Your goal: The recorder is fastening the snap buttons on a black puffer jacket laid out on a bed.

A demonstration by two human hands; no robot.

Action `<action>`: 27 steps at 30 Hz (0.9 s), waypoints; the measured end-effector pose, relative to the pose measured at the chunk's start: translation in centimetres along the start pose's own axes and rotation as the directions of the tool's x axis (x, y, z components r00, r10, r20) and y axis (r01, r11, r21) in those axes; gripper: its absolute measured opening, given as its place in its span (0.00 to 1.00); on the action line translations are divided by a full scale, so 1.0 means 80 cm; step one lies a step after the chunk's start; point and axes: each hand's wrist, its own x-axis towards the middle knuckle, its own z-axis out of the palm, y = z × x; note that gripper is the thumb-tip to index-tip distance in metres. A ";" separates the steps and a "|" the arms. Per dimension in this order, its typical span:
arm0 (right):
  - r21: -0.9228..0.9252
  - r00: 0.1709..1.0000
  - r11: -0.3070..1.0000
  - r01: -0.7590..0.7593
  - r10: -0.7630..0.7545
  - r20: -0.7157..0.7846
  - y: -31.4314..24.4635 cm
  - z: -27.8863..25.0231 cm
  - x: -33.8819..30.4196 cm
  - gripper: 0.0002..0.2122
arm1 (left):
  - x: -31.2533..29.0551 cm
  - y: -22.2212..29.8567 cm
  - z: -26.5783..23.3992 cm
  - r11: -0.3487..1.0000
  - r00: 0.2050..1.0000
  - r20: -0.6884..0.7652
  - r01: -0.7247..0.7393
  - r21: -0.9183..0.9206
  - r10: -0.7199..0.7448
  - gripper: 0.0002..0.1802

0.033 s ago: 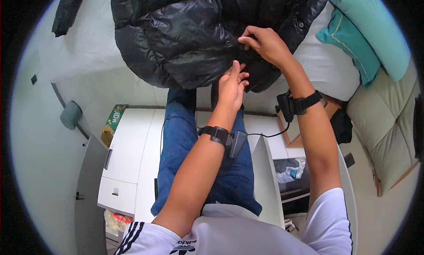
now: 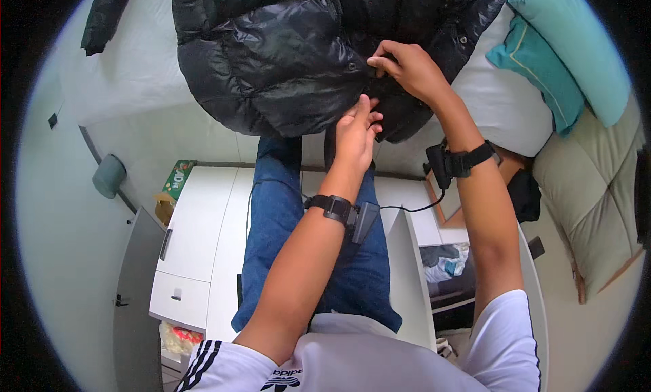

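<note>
A glossy black puffer jacket (image 2: 285,66) with snap buttons lies spread over the bed, its rounded lower hem toward me. My right hand (image 2: 410,70) is closed in a pinch at the jacket's front opening, thumb and forefinger together beside a snap. Just below it, my left hand (image 2: 358,131) has its thumb up and fingers curled at the lower end of that opening, closed on the jacket's edge. Any small part between the fingertips, such as a zip pull, is too dark to make out. Both wrists wear black straps with small devices.
The white bed (image 2: 135,80) bears teal pillows (image 2: 549,73) at the far right. Beige cushions (image 2: 590,195) lean at the right. A white cabinet (image 2: 196,222) and a green box (image 2: 178,176) are at left. A black cable (image 2: 413,209) runs between my wrist devices.
</note>
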 end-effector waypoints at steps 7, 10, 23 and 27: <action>0.024 0.999 0.999 0.034 -0.033 -0.032 0.010 0.000 0.000 0.13 | 0.005 0.008 0.000 0.926 0.984 -0.080 -0.123 0.358 0.162 0.17; -0.089 0.997 0.995 0.043 -0.049 -0.064 0.012 0.000 0.000 0.13 | 0.005 0.004 -0.001 0.821 0.963 -0.057 -0.195 0.536 0.265 0.17; -0.528 0.960 0.848 0.039 -0.179 -0.217 -0.001 -0.020 0.014 0.13 | 0.016 -0.004 -0.019 0.748 0.910 -0.016 -0.331 0.575 0.414 0.15; -0.436 0.965 0.899 0.024 -0.135 -0.225 -0.002 -0.041 0.020 0.13 | 0.006 -0.003 -0.019 0.788 0.931 0.002 -0.310 0.532 0.365 0.16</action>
